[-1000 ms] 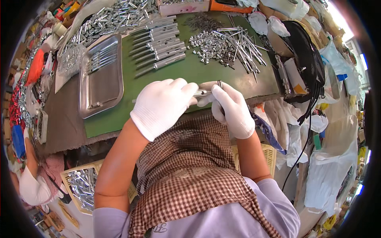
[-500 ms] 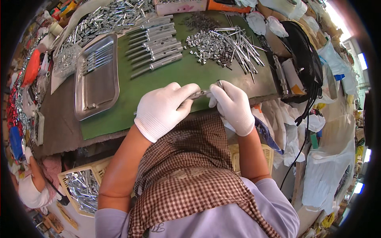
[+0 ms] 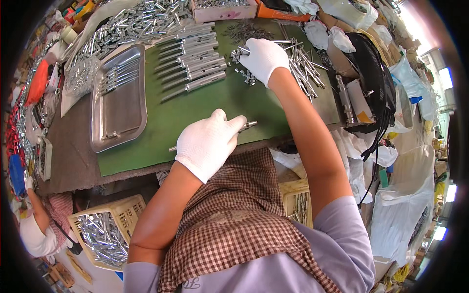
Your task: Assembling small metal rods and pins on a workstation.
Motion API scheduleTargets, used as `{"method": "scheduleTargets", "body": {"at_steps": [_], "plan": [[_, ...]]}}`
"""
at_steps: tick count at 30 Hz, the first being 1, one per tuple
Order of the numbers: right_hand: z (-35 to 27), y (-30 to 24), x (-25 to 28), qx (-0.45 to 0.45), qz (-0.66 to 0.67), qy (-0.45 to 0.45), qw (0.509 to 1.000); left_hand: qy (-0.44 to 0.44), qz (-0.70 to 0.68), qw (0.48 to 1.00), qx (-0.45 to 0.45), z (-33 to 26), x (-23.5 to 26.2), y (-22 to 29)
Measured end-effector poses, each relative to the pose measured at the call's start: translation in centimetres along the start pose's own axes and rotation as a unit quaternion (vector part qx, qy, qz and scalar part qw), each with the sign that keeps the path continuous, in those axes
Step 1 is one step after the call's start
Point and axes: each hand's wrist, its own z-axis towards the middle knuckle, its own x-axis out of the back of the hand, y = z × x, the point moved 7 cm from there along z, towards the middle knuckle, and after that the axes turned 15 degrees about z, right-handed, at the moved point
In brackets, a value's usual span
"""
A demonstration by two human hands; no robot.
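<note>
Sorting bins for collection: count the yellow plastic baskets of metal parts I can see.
2. One yellow basket of metal parts sits lower left below the table; another basket is under the right forearm, partly hidden. More may be hidden.

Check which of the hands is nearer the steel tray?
Left. The left hand, closed on a metal rod, sits just right of the steel tray near its lower corner. The right hand is farther off, over the pile of small metal parts.
</note>
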Motion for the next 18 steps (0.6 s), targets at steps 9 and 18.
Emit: {"method": "scheduleTargets", "body": {"at_steps": [9, 18], "plan": [[-3.8, 0.0, 0.9, 0.093, 0.111, 0.054, 0.988, -0.024, -0.007, 1.000, 0.002, 0.3, -0.1, -0.2], [-15.2, -1.2, 0.3, 0.106, 0.293, 0.012, 0.950, -0.021, -0.003, 1.000, 0.002, 0.0, -0.1, 0.0]]}}
